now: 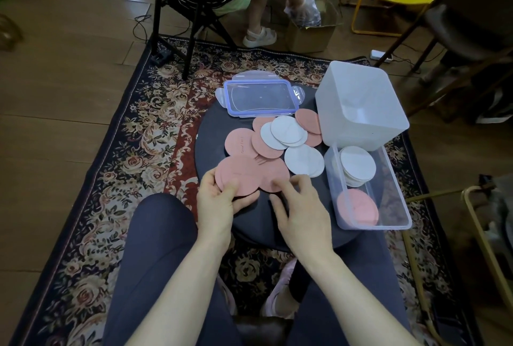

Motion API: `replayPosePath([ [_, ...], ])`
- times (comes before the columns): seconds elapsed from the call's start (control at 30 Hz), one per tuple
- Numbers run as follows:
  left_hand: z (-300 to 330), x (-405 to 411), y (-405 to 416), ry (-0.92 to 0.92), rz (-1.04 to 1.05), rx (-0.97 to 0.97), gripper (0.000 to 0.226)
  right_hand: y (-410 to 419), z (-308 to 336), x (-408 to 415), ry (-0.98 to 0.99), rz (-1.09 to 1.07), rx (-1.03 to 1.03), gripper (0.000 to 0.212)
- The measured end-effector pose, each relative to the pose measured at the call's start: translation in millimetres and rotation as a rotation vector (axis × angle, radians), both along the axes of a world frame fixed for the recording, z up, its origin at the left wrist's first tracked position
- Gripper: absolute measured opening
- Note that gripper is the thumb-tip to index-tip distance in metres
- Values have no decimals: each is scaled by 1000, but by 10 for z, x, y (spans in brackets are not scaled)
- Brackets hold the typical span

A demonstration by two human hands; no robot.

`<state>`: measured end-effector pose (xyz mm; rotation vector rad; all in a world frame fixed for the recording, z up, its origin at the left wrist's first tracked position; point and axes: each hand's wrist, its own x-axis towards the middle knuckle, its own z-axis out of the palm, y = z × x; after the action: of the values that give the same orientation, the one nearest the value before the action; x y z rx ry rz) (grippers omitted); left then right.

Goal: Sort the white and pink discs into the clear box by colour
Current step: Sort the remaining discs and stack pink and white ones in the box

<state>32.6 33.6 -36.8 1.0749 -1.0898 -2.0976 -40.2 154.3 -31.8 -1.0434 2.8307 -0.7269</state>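
Note:
Pink discs (241, 142) and white discs (287, 130) lie scattered and overlapping on a round dark table (211, 137). My left hand (215, 204) grips a small stack of pink discs (238, 173) at the near edge. My right hand (301, 207) touches a neighbouring pink disc (273, 175) with its fingertips. The clear box (399, 198) stands at the right, with white discs (358, 166) stacked at its far end and pink discs (358, 207) at its near end.
A clear lid with a blue rim (259, 98) lies at the table's far side. A white plastic tub (361, 104) stands behind the clear box. Another person sits on a chair beyond the patterned rug (138, 137), reaching into a cardboard box (311, 32).

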Motion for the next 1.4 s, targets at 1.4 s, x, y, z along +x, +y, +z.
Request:
replayPosePath([
  [1.4,68,12,39,-37,-123,-84,16,-99,54,-60,-489,-163,-375,8],
])
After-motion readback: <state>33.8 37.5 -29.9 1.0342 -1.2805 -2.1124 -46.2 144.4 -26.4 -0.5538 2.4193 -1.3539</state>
